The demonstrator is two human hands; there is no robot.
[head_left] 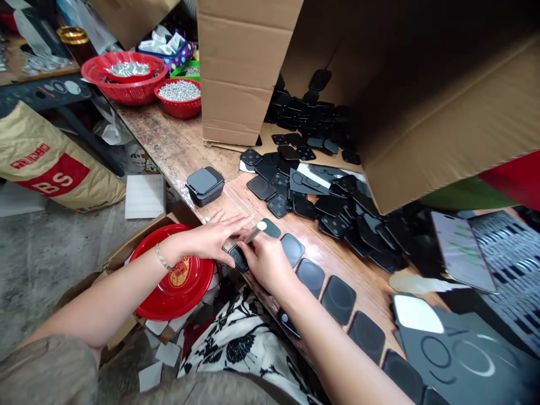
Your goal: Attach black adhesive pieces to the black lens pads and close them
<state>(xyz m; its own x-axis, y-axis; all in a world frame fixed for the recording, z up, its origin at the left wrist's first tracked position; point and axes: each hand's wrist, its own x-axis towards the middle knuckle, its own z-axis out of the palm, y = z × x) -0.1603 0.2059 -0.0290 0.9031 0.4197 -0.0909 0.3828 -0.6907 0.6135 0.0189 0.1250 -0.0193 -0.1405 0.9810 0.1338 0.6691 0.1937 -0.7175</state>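
Observation:
My right hand (270, 259) is closed around a short pen-like tool (255, 230) with a round whitish top end. Its lower tip is hidden behind my fingers. Below it, at the table's front edge, lies a black rounded-square piece (238, 260). My left hand (221, 235) is stretched out flat with fingers spread, its thumb touching that piece. A row of dark rounded-square pads (311, 277) runs along the table to the right, partly behind my right forearm. Left of my hands stands a stack of similar pads (205, 185).
A large open cardboard box (244, 67) holds many black pieces, and a loose heap (337, 208) spreads before it. Red baskets (179, 107) of small metal parts stand at the back left. A phone (462, 250) lies right. A red basin (202, 292) sits below the table edge.

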